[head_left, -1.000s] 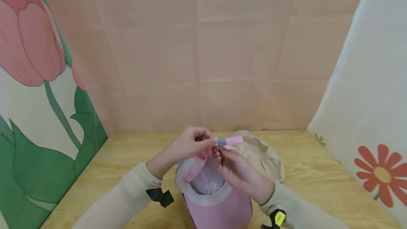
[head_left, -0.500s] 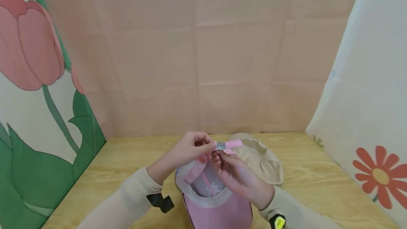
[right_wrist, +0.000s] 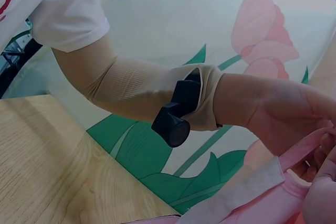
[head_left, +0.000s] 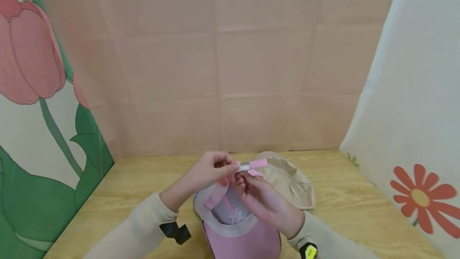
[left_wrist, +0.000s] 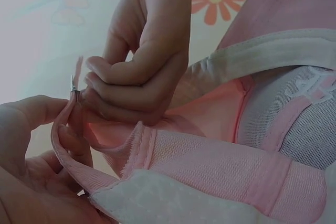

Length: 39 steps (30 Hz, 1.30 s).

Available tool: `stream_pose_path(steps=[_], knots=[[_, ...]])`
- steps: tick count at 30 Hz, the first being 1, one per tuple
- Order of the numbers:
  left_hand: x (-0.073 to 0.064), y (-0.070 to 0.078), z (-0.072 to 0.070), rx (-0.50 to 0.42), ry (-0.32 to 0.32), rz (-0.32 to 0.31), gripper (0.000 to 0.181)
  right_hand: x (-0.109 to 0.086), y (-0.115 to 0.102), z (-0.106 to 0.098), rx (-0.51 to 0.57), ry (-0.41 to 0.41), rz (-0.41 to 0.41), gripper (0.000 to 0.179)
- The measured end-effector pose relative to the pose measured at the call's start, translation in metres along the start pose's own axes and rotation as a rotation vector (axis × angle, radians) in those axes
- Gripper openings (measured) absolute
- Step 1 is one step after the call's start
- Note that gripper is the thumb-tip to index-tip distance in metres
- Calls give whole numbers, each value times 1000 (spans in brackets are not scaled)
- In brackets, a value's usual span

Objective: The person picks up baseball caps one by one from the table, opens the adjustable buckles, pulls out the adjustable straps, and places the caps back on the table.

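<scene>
A pink cap (head_left: 248, 240) lies upturned under my hands, its brim toward me and its pale lining showing. My left hand (head_left: 210, 171) pinches the cap's pink back strap just left of a silver buckle (head_left: 245, 166). Beyond the buckle, the strap's free end (head_left: 259, 164) sticks out to the right. Just below the buckle, my right hand (head_left: 265, 201) pinches the strap with thumb and fingers. In the left wrist view, the strap (left_wrist: 71, 156) bends up between both hands, and the right fingers partly hide the buckle. The right wrist view shows the left hand (right_wrist: 278, 114) at the strap.
A beige cap (head_left: 292, 183) lies behind the right hand on the wooden table (head_left: 140, 179). A pinkish-beige sheet (head_left: 215, 71) hangs at the back. Flower-printed sheets stand at the left and right. Black devices are strapped to both wrists.
The whole head view has shifted slightly, so hands and caps sit a little farther left. Both hands keep their hold on the strap. Its free end tilts slightly upward.
</scene>
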<state>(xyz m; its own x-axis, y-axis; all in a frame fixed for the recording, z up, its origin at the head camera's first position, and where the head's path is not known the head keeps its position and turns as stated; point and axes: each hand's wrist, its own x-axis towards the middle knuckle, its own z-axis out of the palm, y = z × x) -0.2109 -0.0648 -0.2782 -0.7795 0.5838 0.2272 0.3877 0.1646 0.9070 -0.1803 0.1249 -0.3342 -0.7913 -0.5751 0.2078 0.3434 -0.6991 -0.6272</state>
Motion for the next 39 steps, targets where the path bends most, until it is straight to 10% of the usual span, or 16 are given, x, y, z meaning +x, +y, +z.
stream_pose_path(steps=[39], knots=[[-1,0,1,52,5,-15,21,1,2,-2,34,-20,21,31]])
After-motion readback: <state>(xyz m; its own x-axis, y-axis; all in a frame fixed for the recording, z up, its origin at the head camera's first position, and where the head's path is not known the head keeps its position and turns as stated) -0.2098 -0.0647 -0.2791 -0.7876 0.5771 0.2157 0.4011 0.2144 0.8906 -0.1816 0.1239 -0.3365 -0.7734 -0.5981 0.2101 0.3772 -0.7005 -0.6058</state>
